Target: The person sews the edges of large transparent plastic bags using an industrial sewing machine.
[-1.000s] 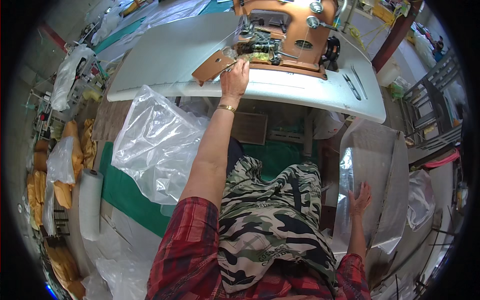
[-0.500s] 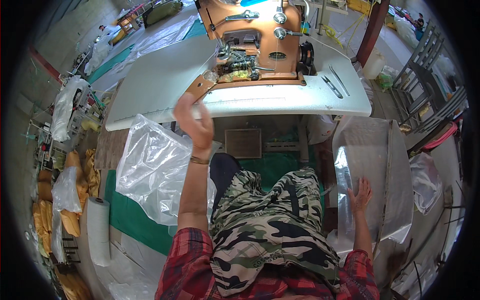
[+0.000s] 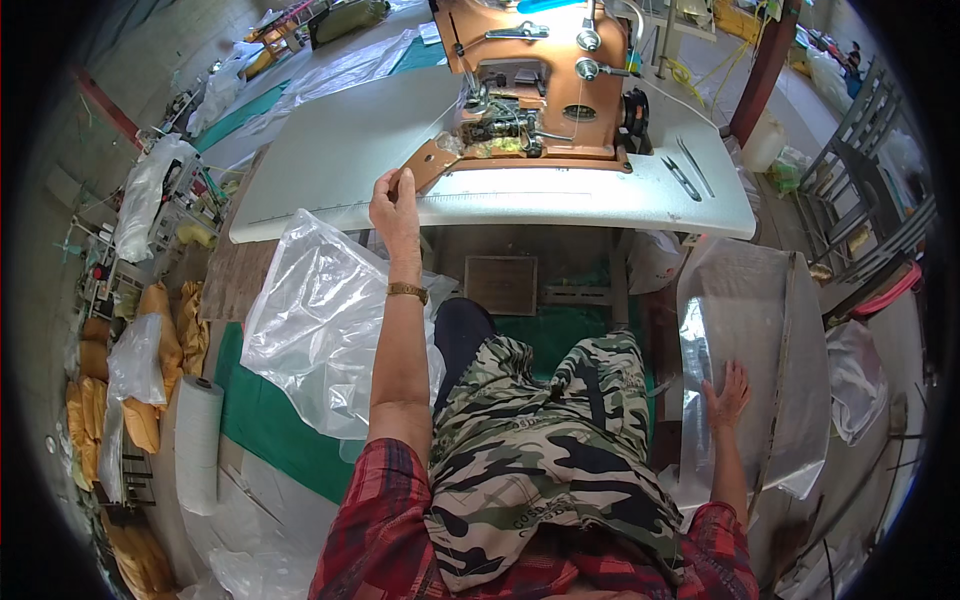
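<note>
The largest thing is the white table (image 3: pixel 330 130), which spreads across the far side of the scene. At the right, clear plastic sheeting (image 3: pixel 738 300) lies near the person, and on the table stands an orange-brown sewing machine (image 3: pixel 557 100). A clear plastic bag (image 3: pixel 318 330) hangs down at the left, below the near edge of the table. The right hand (image 3: pixel 729 398) rests on the sheeting with fingers spread, and it grips nothing. The left hand (image 3: pixel 397 215) is at the near left end of the brown plate (image 3: pixel 432 165), with fingers bent and thumb beside them; it touches this end, but I cannot tell if it is closed firmly. The plate lies at the left end of the machine, far and slightly right from this grip; its long axis slants from near left to far right. The left hand is much nearer to it than the right.
</note>
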Demonstrator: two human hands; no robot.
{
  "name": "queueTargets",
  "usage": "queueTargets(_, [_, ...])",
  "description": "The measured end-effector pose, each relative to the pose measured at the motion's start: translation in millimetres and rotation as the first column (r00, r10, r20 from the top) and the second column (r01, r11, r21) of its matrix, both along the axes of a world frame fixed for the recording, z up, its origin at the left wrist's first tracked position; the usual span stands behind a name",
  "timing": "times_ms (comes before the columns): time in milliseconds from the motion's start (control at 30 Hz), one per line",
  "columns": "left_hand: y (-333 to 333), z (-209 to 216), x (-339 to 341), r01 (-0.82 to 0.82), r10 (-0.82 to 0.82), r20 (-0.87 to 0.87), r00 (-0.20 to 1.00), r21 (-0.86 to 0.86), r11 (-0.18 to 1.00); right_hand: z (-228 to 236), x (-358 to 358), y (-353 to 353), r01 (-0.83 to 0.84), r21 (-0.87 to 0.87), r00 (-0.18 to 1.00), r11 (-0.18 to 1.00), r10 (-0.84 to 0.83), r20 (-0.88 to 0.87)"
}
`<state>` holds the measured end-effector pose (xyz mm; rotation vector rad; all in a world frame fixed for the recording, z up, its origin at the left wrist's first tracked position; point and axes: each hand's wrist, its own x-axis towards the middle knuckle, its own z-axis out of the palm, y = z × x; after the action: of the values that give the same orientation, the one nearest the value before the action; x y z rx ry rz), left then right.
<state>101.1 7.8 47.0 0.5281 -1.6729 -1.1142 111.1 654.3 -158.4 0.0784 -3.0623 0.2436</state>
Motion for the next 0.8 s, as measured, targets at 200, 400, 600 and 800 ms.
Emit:
queueTargets(200, [19,-3,1,-0.068,0.068,-0.005,0.998,-0.016,0.998,1,0,-1,0.0,0.012,1.0,1.0,0.0,0.008])
queueTargets(400, [71,0,-1,-0.115,0.12,0.081,0.989,-0.065,0.991,-5,1,4,-0.017,0.02,1.0,1.0,0.017,-0.019])
queueTargets(600, [127,-12,-24,-0.036,0.045,0.085,0.995,-0.1,0.994,-6,-4,1,-0.018,0.024,1.0,1.0,0.018,-0.019])
queueTargets(800, [168,-17,-66,-0.038,0.045,0.033,0.998,-0.184,0.982,-1,-9,-7,-0.05,0.037,0.997,0.998,0.053,-0.065])
